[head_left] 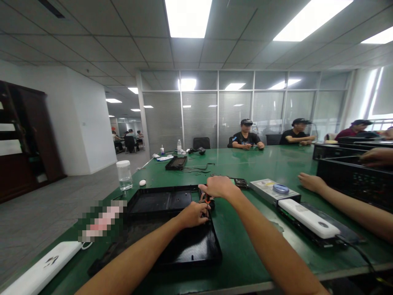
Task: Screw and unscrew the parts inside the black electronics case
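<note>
My right hand (221, 187) is closed from above around the top of an orange and black screwdriver (208, 200), which points down. Lower on the same tool, the fingers of my left hand (194, 214) are closed around its shaft; the tip is hidden. Both hands are at the right edge of an opened black plastic case (196, 248), whose back section (162, 200) lies beyond my left hand. Thin wires (203, 197) and a small dark part sit beside the screwdriver, partly covered by my fingers.
To the right lie a silver metal box (267, 189) with a blue round object (281, 188) and a white power bank (308, 218). Another person's arm (340, 205) reaches beside a black computer case (353, 180). A clear jar (124, 176) stands at the left edge.
</note>
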Available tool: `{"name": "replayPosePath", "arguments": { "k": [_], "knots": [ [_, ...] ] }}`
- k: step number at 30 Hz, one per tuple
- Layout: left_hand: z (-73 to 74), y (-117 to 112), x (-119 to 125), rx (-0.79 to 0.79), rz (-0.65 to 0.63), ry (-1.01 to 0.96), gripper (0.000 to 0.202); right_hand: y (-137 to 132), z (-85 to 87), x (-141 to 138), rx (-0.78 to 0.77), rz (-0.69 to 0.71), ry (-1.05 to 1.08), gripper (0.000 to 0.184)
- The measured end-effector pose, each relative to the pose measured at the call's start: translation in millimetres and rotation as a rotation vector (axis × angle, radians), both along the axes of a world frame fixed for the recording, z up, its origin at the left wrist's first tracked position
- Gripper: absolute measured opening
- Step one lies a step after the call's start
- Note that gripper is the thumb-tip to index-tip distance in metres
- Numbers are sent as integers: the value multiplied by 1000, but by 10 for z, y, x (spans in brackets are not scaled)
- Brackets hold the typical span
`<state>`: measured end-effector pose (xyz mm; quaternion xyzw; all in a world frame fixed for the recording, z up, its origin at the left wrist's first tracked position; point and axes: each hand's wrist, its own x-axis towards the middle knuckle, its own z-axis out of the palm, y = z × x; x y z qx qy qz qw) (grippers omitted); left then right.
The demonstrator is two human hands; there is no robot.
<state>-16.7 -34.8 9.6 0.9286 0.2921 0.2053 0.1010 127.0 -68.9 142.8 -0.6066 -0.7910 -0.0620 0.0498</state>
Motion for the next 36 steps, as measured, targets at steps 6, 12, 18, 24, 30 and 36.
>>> {"name": "replayPosePath", "arguments": {
  "k": [6, 12, 18, 24, 30, 36],
  "knots": [
    [-21, 19, -2, 7, -13, -24, 35, 32, 2, 10, -46, 16, -6, 54],
    [-22, 26, -6, 11, -11, -21, 38, 44, -6, 14, -42, 0, 17, 55],
    [-25, 27, -11, 7, -10, -14, 39, 32, 0, 16, -49, 14, 11, 62],
    [-8, 13, -28, 12, -20, 5, 37, 55, -21, 33, -10, 58, -9, 55],
    [37, -95, -76, 92, 59, 66, 36, 267, -360, 438, 92, 254, 335, 45],
    [41, -119, -97, 182, 44, 66, 21, 731, -1219, 1222, -143, 152, 1392, 32]
  ]
}}
